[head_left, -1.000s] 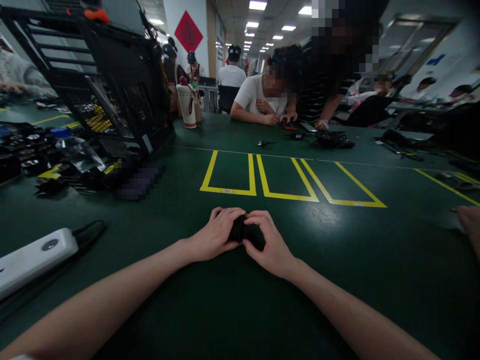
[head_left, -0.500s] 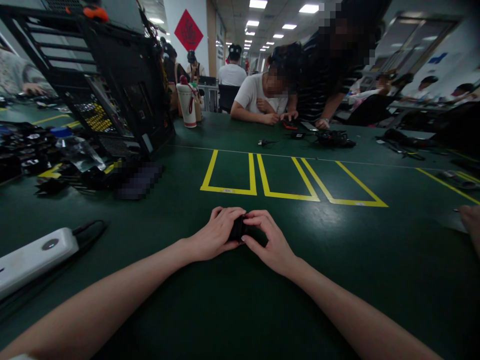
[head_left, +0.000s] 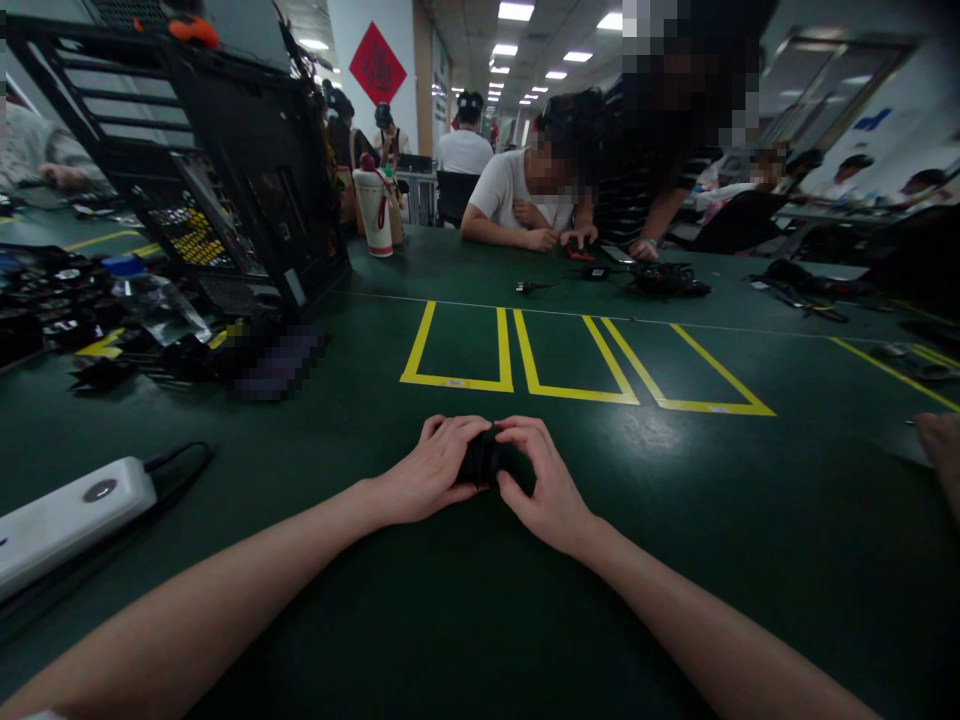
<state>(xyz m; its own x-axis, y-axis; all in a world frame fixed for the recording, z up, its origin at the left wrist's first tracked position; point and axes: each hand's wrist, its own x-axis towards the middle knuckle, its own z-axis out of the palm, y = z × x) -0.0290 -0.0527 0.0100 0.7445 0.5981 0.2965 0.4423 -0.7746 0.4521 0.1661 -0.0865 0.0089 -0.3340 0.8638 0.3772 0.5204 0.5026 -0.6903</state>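
The small black thing [head_left: 484, 465] sits between the two hands, low over the green table [head_left: 480, 620], and what matters most is its right side, the one face the left hand [head_left: 427, 472] leaves bare. That hand is closed round it from the left, fingers over the far side and thumb along the near side, so the thing lies at the very edge of its grip. The right hand [head_left: 551, 505] makes a curved pinch just beside that bare side, thumb and fingertips parted from one another; whether the tips press on the thing or merely hang close, I cannot tell. The strip that shows runs more away from the person than across, but the left hand covers too much to fix its long axis. Both hands are near—the left is the nearer, being wrapped about it. Beyond the fingertips, yellow tape frames [head_left: 505, 350] mark the table, their closest edges near the hands but not touching. The white box [head_left: 75, 520] and its cable [head_left: 176, 455] lie well apart to the left, and another person's hand [head_left: 941, 445] shows at the far right edge—also well apart.
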